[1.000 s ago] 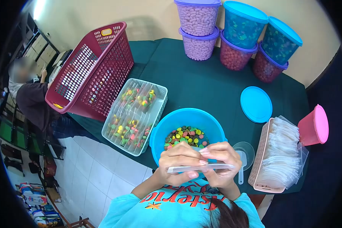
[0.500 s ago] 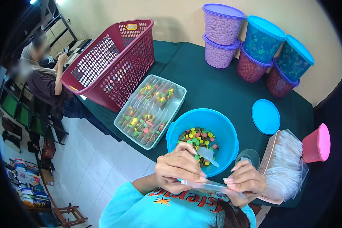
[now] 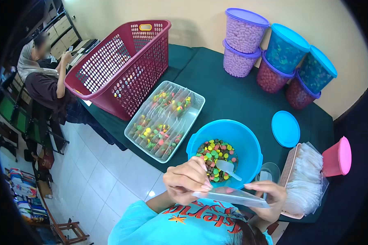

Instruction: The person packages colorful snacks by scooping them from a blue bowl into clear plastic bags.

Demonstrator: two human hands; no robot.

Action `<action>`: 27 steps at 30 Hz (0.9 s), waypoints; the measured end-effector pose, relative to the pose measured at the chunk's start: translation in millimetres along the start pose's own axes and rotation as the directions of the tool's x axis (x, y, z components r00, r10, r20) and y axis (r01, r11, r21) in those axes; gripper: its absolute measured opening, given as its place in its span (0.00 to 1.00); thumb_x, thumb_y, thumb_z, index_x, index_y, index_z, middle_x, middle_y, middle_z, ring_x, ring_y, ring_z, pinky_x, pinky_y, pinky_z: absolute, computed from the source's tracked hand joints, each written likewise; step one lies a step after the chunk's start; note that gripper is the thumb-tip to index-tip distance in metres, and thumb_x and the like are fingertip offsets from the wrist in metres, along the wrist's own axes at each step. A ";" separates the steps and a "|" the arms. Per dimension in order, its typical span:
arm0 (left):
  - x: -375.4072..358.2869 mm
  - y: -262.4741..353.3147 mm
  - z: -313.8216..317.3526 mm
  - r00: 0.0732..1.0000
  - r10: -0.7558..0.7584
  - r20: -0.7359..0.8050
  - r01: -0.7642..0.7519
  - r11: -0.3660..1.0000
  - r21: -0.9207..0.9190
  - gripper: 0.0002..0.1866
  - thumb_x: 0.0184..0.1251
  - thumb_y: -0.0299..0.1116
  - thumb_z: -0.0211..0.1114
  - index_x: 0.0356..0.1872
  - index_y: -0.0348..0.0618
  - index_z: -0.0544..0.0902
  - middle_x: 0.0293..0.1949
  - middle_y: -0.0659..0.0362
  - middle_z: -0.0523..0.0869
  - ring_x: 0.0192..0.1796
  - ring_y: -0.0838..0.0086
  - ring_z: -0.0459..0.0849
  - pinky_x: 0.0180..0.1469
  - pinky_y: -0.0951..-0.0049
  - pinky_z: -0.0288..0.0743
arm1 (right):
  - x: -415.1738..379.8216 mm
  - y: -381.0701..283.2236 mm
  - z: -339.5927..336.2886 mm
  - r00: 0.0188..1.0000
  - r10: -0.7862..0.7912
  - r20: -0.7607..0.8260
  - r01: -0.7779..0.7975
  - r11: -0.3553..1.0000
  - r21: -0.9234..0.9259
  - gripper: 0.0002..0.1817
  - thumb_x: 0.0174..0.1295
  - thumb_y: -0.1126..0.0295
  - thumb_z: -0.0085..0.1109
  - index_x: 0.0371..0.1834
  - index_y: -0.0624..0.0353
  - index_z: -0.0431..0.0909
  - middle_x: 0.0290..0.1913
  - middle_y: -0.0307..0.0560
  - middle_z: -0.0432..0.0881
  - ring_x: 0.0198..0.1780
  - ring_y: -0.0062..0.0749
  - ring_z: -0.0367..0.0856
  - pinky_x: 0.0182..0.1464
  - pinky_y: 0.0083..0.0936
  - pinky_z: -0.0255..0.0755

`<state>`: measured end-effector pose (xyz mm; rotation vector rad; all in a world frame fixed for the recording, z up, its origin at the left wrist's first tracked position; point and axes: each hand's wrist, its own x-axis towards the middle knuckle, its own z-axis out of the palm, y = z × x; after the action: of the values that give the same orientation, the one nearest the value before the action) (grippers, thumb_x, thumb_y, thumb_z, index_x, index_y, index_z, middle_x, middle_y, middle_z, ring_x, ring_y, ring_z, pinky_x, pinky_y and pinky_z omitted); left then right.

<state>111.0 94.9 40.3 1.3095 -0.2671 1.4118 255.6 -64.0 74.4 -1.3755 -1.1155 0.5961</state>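
Holding candy-filled bag (image 3: 232, 197) beside bowl (image 3: 249, 141)

Glossy clear plastic bag (image 3: 232, 197), smooth blue plastic tub (image 3: 225, 151), matt green tablecloth (image 3: 229, 98), perforated red plastic basket (image 3: 120, 67).

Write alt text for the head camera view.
Both hands, left hand and right hand, hold a clear plastic bag flat above a blue bucket of coloured candies. On the green table sit a tray of filled bags, a red basket and lidded tubs.
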 end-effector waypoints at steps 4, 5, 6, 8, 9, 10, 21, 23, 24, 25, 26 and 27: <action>2.5 -7.7 -24.4 0.994 0.041 0.098 -0.039 0.999 -0.022 0.10 0.43 0.25 0.68 0.29 0.35 0.81 0.30 0.53 0.82 0.32 0.68 0.79 0.37 0.67 0.67 | 14.3 5.5 28.3 0.994 0.098 0.038 -0.100 0.994 0.052 0.10 0.41 0.79 0.60 0.31 0.65 0.80 0.35 0.58 0.80 0.40 0.41 0.80 0.45 0.29 0.71; 4.6 -8.2 -29.6 0.995 0.043 0.095 -0.041 0.999 -0.023 0.10 0.43 0.25 0.68 0.29 0.35 0.81 0.30 0.53 0.82 0.32 0.68 0.79 0.37 0.67 0.67 | 20.6 5.8 32.0 0.994 0.099 0.040 -0.101 0.994 0.050 0.10 0.41 0.79 0.60 0.31 0.65 0.80 0.35 0.58 0.80 0.40 0.41 0.80 0.45 0.29 0.71; 5.2 -8.0 -34.2 0.995 0.008 0.096 -0.015 0.997 0.075 0.16 0.49 0.38 0.64 0.36 0.36 0.78 0.32 0.53 0.80 0.35 0.67 0.78 0.40 0.65 0.67 | 27.7 6.3 34.3 0.998 0.023 -0.062 -0.020 0.998 0.053 0.09 0.42 0.78 0.59 0.30 0.65 0.80 0.34 0.58 0.80 0.39 0.41 0.80 0.46 0.30 0.71; -3.5 0.5 -51.4 0.974 -0.204 0.093 0.187 0.968 0.169 0.37 0.55 0.62 0.50 0.51 0.33 0.68 0.42 0.48 0.74 0.44 0.62 0.75 0.46 0.61 0.66 | 42.7 9.7 38.1 0.960 -0.096 -0.262 0.105 0.994 0.023 0.07 0.45 0.77 0.59 0.30 0.64 0.80 0.33 0.57 0.81 0.38 0.40 0.80 0.47 0.33 0.70; -6.9 6.2 -61.9 0.954 -0.297 0.049 0.283 0.941 0.186 0.37 0.59 0.62 0.44 0.52 0.32 0.67 0.45 0.47 0.73 0.45 0.60 0.74 0.49 0.61 0.65 | 57.0 9.9 38.4 0.952 -0.134 -0.275 0.138 0.990 -0.002 0.07 0.47 0.79 0.57 0.31 0.64 0.79 0.36 0.57 0.80 0.40 0.40 0.79 0.48 0.32 0.69; -5.5 10.8 -74.4 0.937 -0.349 0.020 0.332 0.907 0.260 0.35 0.60 0.59 0.44 0.51 0.32 0.67 0.46 0.46 0.72 0.46 0.60 0.73 0.50 0.62 0.65 | 74.0 8.1 40.0 0.956 -0.175 -0.235 0.144 0.980 -0.140 0.08 0.47 0.80 0.56 0.33 0.63 0.79 0.38 0.56 0.79 0.42 0.40 0.78 0.48 0.31 0.69; -6.1 42.6 -207.9 0.464 -0.873 0.151 0.522 0.407 0.750 0.22 0.60 0.40 0.54 0.52 0.36 0.69 0.48 0.48 0.72 0.52 0.59 0.70 0.55 0.66 0.61 | 246.4 88.0 131.2 0.898 -0.170 0.406 0.387 0.744 -0.545 0.08 0.49 0.79 0.55 0.34 0.62 0.77 0.42 0.50 0.77 0.43 0.44 0.76 0.45 0.30 0.71; 0.3 41.4 -221.3 0.433 -0.850 0.300 0.503 0.505 0.701 0.22 0.60 0.41 0.54 0.51 0.37 0.68 0.48 0.48 0.72 0.52 0.59 0.71 0.54 0.65 0.62 | 255.3 102.7 143.0 0.898 -0.110 0.427 0.364 0.732 -0.576 0.07 0.49 0.78 0.55 0.33 0.62 0.77 0.42 0.50 0.77 0.43 0.44 0.76 0.45 0.31 0.71; 1.8 41.0 -227.7 0.409 -0.849 0.334 0.488 0.513 0.706 0.23 0.61 0.42 0.54 0.51 0.37 0.68 0.48 0.48 0.72 0.52 0.58 0.70 0.54 0.65 0.62 | 258.1 107.2 147.7 0.883 -0.054 0.466 0.361 0.713 -0.601 0.07 0.49 0.79 0.55 0.33 0.63 0.77 0.41 0.50 0.78 0.43 0.44 0.76 0.46 0.31 0.71; 3.5 41.5 -233.8 0.406 -0.843 0.352 0.484 0.525 0.700 0.23 0.61 0.42 0.54 0.51 0.37 0.68 0.48 0.48 0.72 0.52 0.58 0.70 0.54 0.65 0.62 | 260.7 112.5 151.6 0.865 0.003 0.501 0.360 0.692 -0.626 0.08 0.49 0.79 0.55 0.33 0.64 0.77 0.40 0.49 0.78 0.43 0.43 0.76 0.46 0.32 0.71; 6.0 41.9 -240.0 0.387 -0.843 0.373 0.474 0.529 0.704 0.23 0.61 0.43 0.53 0.51 0.37 0.68 0.48 0.48 0.72 0.52 0.58 0.70 0.54 0.65 0.62 | 262.1 120.4 155.6 0.869 0.027 0.494 0.331 0.710 -0.622 0.05 0.49 0.76 0.54 0.29 0.63 0.78 0.41 0.50 0.77 0.42 0.43 0.76 0.44 0.32 0.71; 9.0 41.8 -246.5 0.366 -0.843 0.395 0.461 0.533 0.709 0.23 0.61 0.43 0.53 0.52 0.37 0.68 0.48 0.48 0.72 0.52 0.59 0.71 0.54 0.65 0.61 | 263.2 127.0 159.7 0.879 0.028 0.476 0.321 0.703 -0.634 0.05 0.49 0.76 0.54 0.29 0.63 0.78 0.41 0.50 0.77 0.42 0.43 0.76 0.44 0.32 0.71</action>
<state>-53.3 273.8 -19.5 2.0589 0.1815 0.1330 256.7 260.2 -1.8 -1.8096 -1.9706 0.3790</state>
